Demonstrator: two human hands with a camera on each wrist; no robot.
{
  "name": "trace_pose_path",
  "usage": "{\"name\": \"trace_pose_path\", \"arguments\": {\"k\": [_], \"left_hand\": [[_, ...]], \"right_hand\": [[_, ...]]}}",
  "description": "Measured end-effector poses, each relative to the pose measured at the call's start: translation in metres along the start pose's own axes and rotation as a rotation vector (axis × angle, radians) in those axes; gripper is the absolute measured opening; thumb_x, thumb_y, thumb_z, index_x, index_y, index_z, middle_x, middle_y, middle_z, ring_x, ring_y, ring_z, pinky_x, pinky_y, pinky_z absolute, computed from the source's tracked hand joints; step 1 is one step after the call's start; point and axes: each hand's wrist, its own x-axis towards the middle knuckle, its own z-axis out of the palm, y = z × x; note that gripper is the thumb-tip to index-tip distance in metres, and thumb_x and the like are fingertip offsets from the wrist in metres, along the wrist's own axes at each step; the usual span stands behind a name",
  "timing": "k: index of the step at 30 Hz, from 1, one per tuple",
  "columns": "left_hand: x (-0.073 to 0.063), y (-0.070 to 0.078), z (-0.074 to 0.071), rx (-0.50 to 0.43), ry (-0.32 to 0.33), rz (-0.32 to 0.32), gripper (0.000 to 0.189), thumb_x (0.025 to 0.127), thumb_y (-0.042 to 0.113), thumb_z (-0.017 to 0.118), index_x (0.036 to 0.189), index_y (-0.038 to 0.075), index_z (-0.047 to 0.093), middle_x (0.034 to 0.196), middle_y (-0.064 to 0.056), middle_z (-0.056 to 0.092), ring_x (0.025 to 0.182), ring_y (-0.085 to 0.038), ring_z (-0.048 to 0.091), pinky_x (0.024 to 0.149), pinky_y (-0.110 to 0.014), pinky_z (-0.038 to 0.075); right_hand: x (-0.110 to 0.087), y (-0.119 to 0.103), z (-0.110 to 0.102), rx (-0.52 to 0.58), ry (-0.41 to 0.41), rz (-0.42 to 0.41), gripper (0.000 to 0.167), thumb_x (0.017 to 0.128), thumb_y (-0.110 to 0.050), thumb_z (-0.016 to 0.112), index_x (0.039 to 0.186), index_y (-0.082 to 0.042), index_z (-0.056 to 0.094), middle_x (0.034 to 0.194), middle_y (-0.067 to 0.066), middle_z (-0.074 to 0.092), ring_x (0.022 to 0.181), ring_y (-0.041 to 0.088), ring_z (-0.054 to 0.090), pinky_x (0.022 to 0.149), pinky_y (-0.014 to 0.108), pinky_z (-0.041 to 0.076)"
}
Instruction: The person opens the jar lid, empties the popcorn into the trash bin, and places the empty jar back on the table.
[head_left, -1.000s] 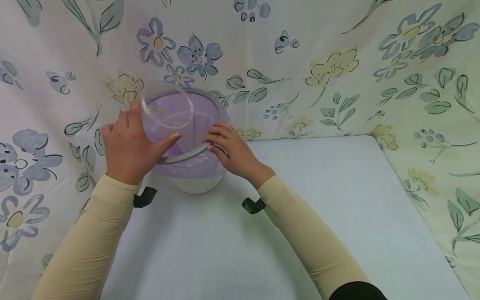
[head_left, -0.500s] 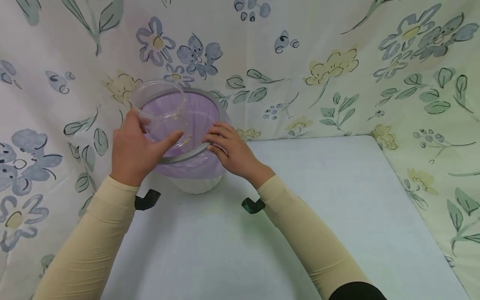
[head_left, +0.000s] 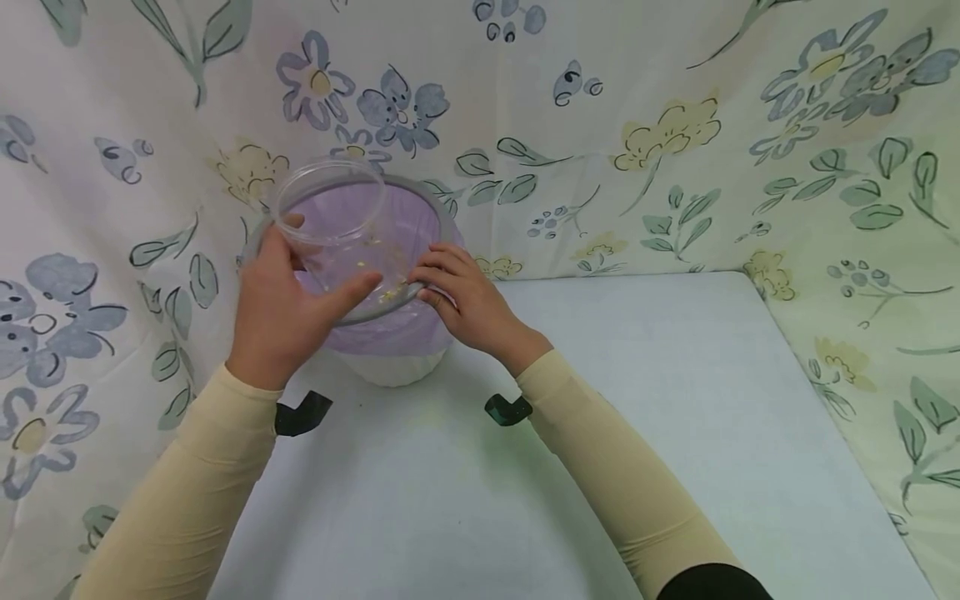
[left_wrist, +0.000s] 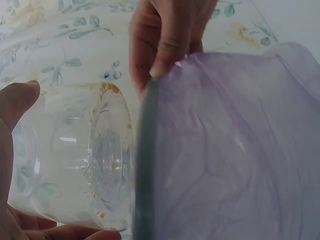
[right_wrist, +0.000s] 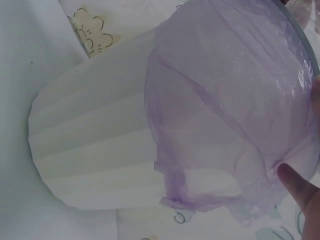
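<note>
My left hand [head_left: 281, 304] grips a clear plastic tub [head_left: 330, 242] by its side, over the mouth of a trash can. Bits of yellow-brown residue cling round the tub's base, plain in the left wrist view on the tub [left_wrist: 75, 150]. The trash can [right_wrist: 95, 135] is white and ribbed, with a thin purple bag [right_wrist: 215, 100] lining it and folded down outside. A grey ring [head_left: 367, 314] runs round its rim. My right hand [head_left: 472, 304] pinches the rim and bag at the near right, thumb outside and fingers over the ring.
The trash can stands on a white table [head_left: 600, 400] near its back left. A floral cloth [head_left: 570, 125] hangs behind and along both sides. Dark wrist mounts [head_left: 303, 414] stick out from both sleeves.
The tub has turned in my left hand's grip and shifted, first left, then slightly back right, with its residue now showing. My right hand stays on the rim.
</note>
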Motion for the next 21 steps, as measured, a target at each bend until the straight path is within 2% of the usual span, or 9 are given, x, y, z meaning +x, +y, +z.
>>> {"name": "trace_pose_path", "arguments": {"k": [6,11,15,21], "left_hand": [[-0.009,0.016,-0.002,-0.062,-0.021,0.015,0.108,0.076,0.047,0.094,0.157,0.005,0.037,0.139,-0.02,0.061,0.12,-0.037,0.061,0.097,-0.064,0.052],[-0.02,0.028,-0.005,-0.091,-0.073,0.015,0.107,0.078,0.047,0.092,0.16,0.007,0.035,0.145,-0.017,0.059,0.126,-0.037,0.061,0.093,-0.067,0.054],[-0.028,0.031,-0.004,-0.109,-0.098,0.038,0.106,0.078,0.043,0.093,0.159,0.007,0.035,0.146,-0.015,0.059,0.127,-0.037,0.061,0.093,-0.066,0.055],[-0.039,0.032,0.0,-0.129,-0.117,0.072,0.102,0.076,0.039,0.095,0.155,0.006,0.04,0.14,-0.014,0.061,0.124,-0.033,0.06,0.1,-0.063,0.051]], "right_hand": [[0.0,-0.002,-0.002,-0.024,-0.012,0.029,0.028,0.105,-0.018,0.065,0.129,-0.006,0.071,0.138,0.009,0.063,0.15,0.028,0.039,0.127,0.032,0.023],[0.001,-0.003,-0.002,-0.032,-0.022,0.047,0.026,0.105,-0.015,0.066,0.127,-0.003,0.072,0.139,0.009,0.063,0.15,0.027,0.038,0.127,0.032,0.024],[0.001,-0.002,-0.003,-0.036,-0.033,0.069,0.025,0.104,-0.009,0.064,0.127,-0.003,0.072,0.142,0.01,0.062,0.15,0.027,0.037,0.126,0.032,0.024],[0.001,-0.001,-0.003,-0.021,-0.022,0.075,0.028,0.104,-0.009,0.062,0.13,-0.003,0.071,0.146,0.01,0.06,0.15,0.026,0.037,0.126,0.032,0.025]]}}
